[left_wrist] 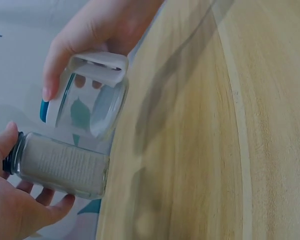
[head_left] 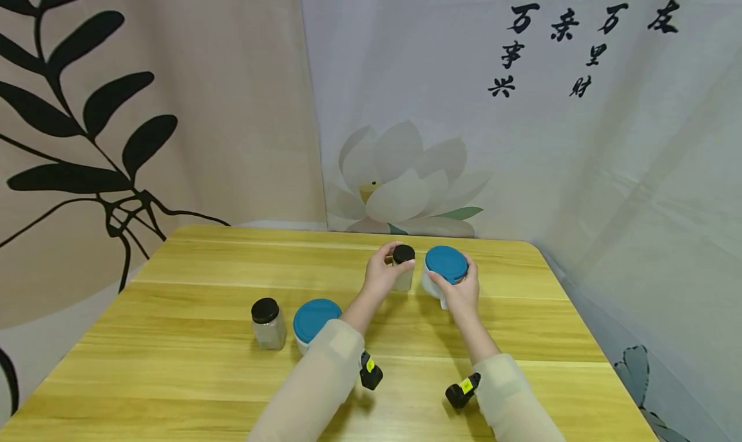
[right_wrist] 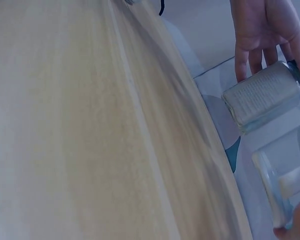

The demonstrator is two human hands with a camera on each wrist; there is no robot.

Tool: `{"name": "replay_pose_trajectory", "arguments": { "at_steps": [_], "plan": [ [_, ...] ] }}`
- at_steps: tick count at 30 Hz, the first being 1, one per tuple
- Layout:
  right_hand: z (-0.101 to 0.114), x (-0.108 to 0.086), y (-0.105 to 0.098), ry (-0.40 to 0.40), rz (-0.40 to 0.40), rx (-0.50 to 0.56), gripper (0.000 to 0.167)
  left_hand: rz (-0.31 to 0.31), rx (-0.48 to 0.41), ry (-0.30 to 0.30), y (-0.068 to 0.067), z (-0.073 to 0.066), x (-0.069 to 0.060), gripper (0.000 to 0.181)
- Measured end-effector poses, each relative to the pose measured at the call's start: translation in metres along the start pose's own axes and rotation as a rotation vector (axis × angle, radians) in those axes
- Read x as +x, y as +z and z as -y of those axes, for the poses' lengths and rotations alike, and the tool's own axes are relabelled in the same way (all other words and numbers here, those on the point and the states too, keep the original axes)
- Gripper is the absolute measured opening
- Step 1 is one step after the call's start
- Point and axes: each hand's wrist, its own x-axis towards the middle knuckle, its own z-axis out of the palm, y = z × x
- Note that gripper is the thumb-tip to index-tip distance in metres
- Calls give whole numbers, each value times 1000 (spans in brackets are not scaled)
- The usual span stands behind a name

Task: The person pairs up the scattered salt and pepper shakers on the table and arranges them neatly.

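Observation:
My left hand (head_left: 382, 274) pinches a small glass jar with a black lid (head_left: 404, 255) near the lid. In the left wrist view this glass jar (left_wrist: 62, 165) shows pale contents and raised lettering on its side. To its right, my right hand (head_left: 460, 287) grips a clear jar with a blue lid (head_left: 446, 263) around its upper part. A white handle (left_wrist: 97, 70) sticks out from the blue-lidded jar in the left wrist view. The two jars stand side by side, a small gap between them, toward the table's far edge. Whether their bases touch the tabletop I cannot tell.
A second black-lidded jar (head_left: 269, 326) stands on the wooden table (head_left: 203, 377) at left. Beside it is another blue-lidded jar (head_left: 315, 319), partly hidden by my left forearm. A printed cloth (head_left: 406, 107) hangs behind the table's far edge.

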Motion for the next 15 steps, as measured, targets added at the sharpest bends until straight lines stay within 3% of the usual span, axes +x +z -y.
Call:
{"name": "replay_pose_trajectory", "arguments": {
  "at_steps": [15],
  "plan": [
    [17, -16, -4, -33, -36, 41, 87, 27, -10, 3, -7, -16, -9, 46]
  ]
}}
